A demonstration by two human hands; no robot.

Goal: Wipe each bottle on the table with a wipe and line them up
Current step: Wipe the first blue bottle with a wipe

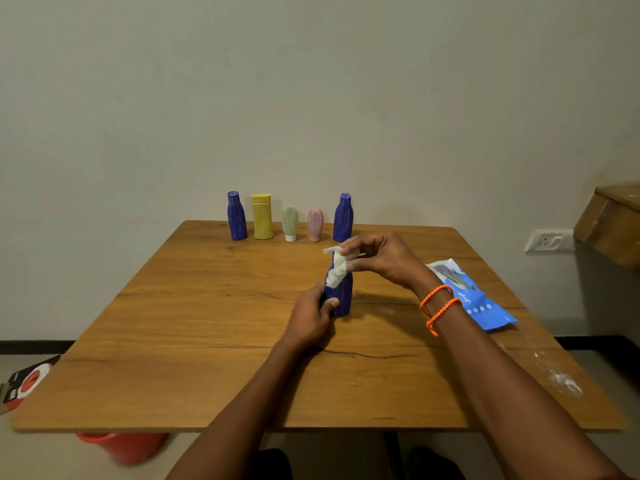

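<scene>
With the left hand gripping the dark blue plastic bottle low and the right hand pinching a crumpled white wipe at its cap, a hard rub could tip it.

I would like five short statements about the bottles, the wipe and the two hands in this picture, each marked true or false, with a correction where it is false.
1. The left hand grips the lower part of a blue bottle that stands upright on the table. True.
2. The right hand holds nothing. False: its fingers pinch a white wipe at the top of the gripped bottle.
3. Five bottles stand in a row at the far edge. True.
4. The yellow bottle lies on its side. False: it stands upright.
5. The blue wipes packet lies to the left of the hands. False: it lies to the right.
</scene>
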